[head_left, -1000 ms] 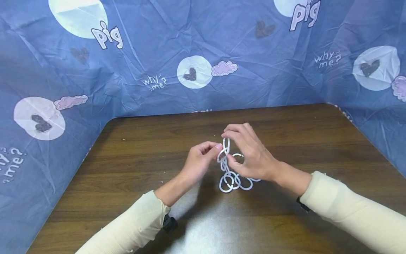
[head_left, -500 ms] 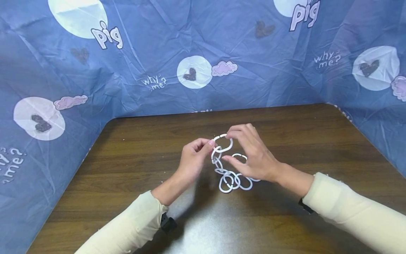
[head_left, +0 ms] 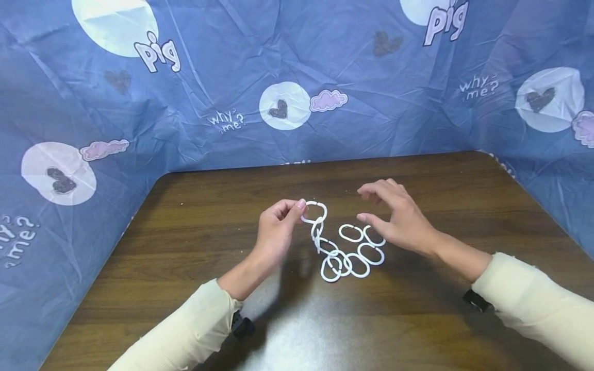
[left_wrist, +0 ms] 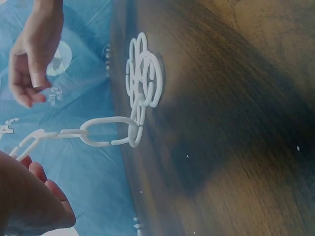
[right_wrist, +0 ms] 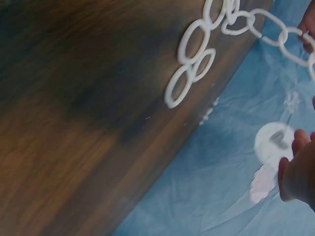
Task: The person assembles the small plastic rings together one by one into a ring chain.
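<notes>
A chain of white oval split links [head_left: 358, 265] lies partly on the wooden table, several links joined in a curve. Its left end is lifted: my left hand [head_left: 275, 229] pinches the topmost link [head_left: 320, 205] between thumb and fingertips. From that link the chain hangs down to the pile, as the left wrist view shows with one hanging link [left_wrist: 109, 119] near the table. My right hand [head_left: 405, 216] hovers above the chain's right end, thumb and fingers spread apart, holding nothing. In the right wrist view the far-end links [right_wrist: 179, 86] lie flat below it.
The dark wooden table [head_left: 195, 221] spreads around the chain. A blue printed cloth [head_left: 241, 67] stands behind and along both sides. Tiny white specks dot the tabletop.
My right hand has let go of the top link and moved right. My left hand has drawn that link left, stretching the raised part of the chain away from the pile.
</notes>
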Motion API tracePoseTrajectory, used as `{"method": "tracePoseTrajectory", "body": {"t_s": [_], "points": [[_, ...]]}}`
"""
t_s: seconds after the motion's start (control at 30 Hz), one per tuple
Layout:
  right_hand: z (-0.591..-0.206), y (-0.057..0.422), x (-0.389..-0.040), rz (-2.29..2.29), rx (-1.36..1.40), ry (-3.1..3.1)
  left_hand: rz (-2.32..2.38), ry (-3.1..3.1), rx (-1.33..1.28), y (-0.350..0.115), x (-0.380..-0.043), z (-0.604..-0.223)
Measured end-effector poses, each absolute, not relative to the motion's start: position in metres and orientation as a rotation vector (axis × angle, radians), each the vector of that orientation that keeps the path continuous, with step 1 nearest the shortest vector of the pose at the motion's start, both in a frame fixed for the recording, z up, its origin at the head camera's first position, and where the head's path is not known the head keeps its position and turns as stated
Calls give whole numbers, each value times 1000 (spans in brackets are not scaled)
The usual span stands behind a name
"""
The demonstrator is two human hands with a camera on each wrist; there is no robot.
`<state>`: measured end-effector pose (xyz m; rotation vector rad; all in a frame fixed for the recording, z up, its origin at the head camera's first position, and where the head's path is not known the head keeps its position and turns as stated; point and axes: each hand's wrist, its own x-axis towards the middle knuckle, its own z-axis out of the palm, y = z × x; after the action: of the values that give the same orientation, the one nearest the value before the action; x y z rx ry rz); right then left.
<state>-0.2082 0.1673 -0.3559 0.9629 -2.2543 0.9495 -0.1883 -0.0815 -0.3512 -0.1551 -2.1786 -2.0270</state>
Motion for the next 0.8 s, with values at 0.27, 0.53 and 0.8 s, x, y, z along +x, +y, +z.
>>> {"method": "tracePoseTrajectory", "body": {"t_s": [0.27, 0.53, 0.8], "points": [[-368, 191, -216, 945, 928, -2547, -2055, -2180, -169, -81, -190, -352], [-375, 204, -219, 704, 992, -2774, -2058, -2181, -178, -80, -189, -351], [-386, 208, -223, 537, 1019, -2860, -2055, -2180, -197, -79, -190, -352]]}}
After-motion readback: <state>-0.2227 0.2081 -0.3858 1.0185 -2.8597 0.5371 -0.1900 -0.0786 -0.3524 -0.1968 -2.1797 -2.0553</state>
